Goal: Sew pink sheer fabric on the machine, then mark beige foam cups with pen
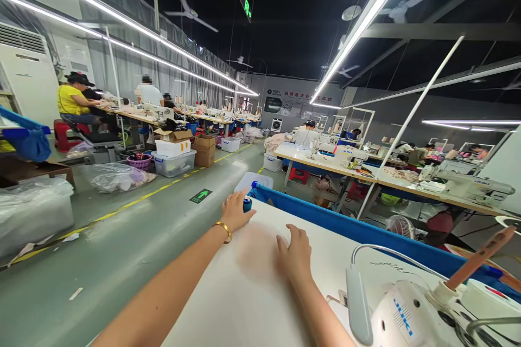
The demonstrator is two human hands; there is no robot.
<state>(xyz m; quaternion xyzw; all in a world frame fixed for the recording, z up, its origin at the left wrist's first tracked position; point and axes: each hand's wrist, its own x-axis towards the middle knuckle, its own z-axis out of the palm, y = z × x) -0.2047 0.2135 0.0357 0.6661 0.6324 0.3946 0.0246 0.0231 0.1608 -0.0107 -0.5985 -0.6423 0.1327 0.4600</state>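
Blue object [247, 205] beside left hand [236, 213], apart from right hand [297, 254]

Grey-green floor [134, 249], yellow-lined, lies left of the left hand [236, 212]; grey curtain [134, 16] hangs beyond. Fluorescent tubes [364, 27] lit overhead. Sewing table [297, 150] stands beyond the right hand [296, 255].

The left hand [236, 212] hides part of a small blue thing [247, 204], so nobody can tell what it is. The bottom edge cuts off both arms [175, 276] and the near sewing machine [391, 314]. One faraway head [145, 79] is blurred.
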